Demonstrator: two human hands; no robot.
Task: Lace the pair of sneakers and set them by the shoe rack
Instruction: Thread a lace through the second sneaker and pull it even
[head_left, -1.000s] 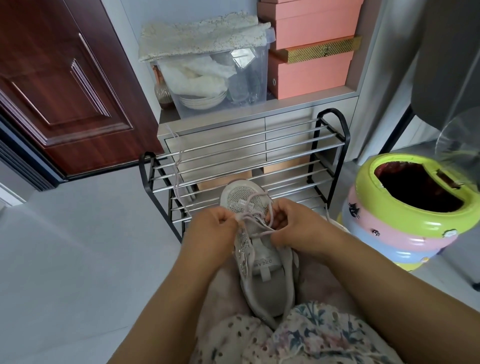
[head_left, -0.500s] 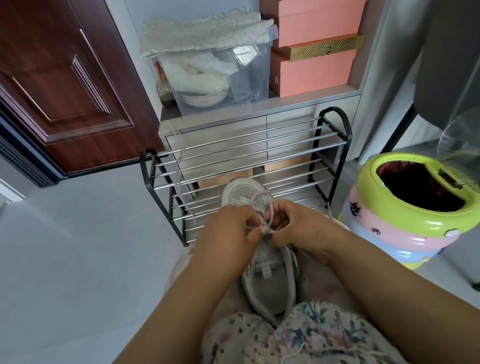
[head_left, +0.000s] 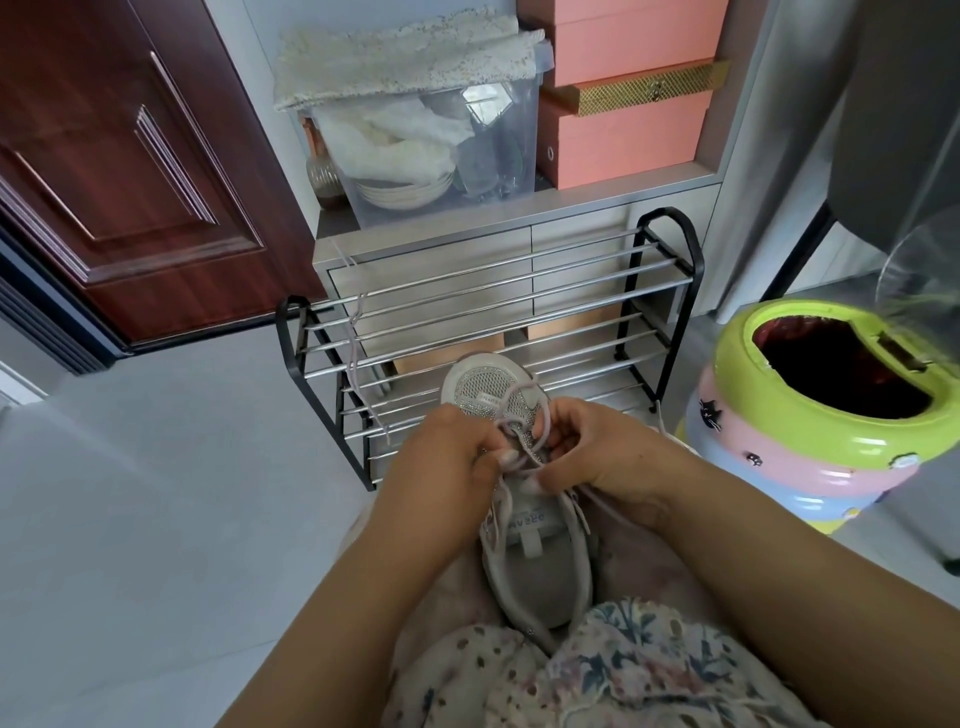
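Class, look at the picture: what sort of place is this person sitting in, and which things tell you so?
Probably a home entryway: a wooden door, a metal shoe rack on the tiled floor, and stacked storage boxes on a cabinet.

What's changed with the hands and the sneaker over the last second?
The left hand moved in from the sneaker's left side to meet the right hand over the lace; both now pinch it close together near the toe, with a loop standing up between them. The sneaker stayed on the lap, toe toward the rack, and a loose lace still hangs from the rack.
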